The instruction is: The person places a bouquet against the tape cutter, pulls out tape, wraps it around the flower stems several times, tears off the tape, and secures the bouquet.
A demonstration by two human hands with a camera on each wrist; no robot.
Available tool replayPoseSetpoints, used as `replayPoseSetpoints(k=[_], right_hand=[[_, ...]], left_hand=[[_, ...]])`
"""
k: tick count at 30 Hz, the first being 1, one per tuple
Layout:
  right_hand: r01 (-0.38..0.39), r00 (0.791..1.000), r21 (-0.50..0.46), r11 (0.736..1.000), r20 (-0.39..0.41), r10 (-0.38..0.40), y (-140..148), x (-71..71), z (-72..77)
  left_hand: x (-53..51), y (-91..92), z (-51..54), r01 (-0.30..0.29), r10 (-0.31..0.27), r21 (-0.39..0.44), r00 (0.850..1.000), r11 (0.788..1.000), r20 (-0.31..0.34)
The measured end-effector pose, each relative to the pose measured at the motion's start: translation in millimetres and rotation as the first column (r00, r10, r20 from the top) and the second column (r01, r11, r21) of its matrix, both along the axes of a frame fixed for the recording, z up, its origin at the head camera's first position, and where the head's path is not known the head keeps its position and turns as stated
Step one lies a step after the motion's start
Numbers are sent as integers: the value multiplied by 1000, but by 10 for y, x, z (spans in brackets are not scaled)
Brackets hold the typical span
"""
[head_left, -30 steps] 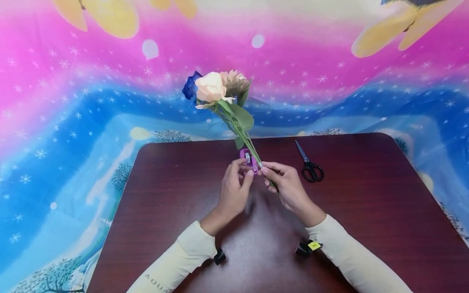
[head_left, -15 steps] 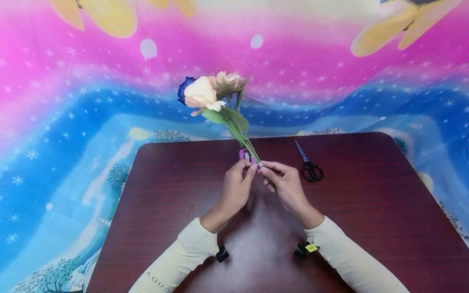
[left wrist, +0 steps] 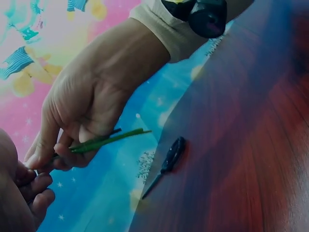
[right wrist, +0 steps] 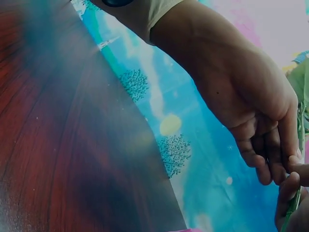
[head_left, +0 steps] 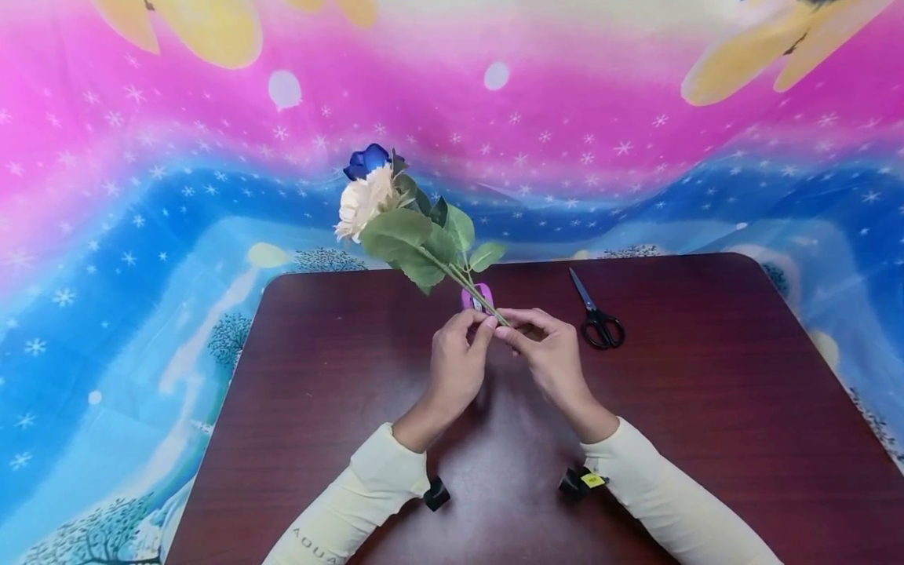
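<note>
My right hand (head_left: 554, 353) holds the stems of a small flower bunch (head_left: 413, 227) between thumb and fingers. A blue rose (head_left: 367, 161), a pale cream flower (head_left: 366, 202) and broad green leaves lean up and to the left. Below that hand, in the left wrist view, the cut green stem ends (left wrist: 118, 137) stick out. My left hand (head_left: 457, 353) pinches at the stems with thumb and forefinger, its fingertips nearly meeting the right hand's. The right wrist view shows the left hand (right wrist: 246, 87) with its other fingers curled. Whatever lies under the fingertips is hidden.
Just behind the hands, a small purple-pink tape dispenser (head_left: 477, 297) stands on the dark red-brown table (head_left: 706, 377), partly covered by the left hand and stems. Black-handled scissors (head_left: 600, 326) lie to the right. A patterned cloth (head_left: 600, 141) hangs behind the table.
The flower bunch has turned about its stems: the peach rose has gone from the front, and the blue rose and leaves show more. My left fingers have closed in on the stems.
</note>
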State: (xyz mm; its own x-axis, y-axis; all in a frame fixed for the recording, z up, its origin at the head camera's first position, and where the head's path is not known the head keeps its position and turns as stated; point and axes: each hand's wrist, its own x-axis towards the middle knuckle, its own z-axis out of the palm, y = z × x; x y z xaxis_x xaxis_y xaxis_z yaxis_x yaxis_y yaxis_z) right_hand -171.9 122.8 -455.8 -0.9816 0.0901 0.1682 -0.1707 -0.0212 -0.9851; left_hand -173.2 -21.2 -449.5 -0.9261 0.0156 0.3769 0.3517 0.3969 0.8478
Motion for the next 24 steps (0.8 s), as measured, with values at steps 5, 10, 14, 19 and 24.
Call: replayPoseSetpoints(k=[5,10,14,19,24], right_hand=[[52,998,37,998,-25,-51,-22,15,18],[188,957,183,965,-253,-138,-38,-13,-49],[366,818,286,886,-552,-160,-36,-93,-183],[408,749,289,866,-649,-137,-15,-148,-266],[111,923,164,980,-383,-40,-41,-107,-272]], left_hand=[[23,23,59,-5,5,2,1000,1000,26],[46,33,135,45,-47,23,988,999,150],[83,58,213,89,-135,162,943,983,304],[94,80,220,97,-222,326,902,940,371],[49,26,135,26,-137,315,932,949,336]])
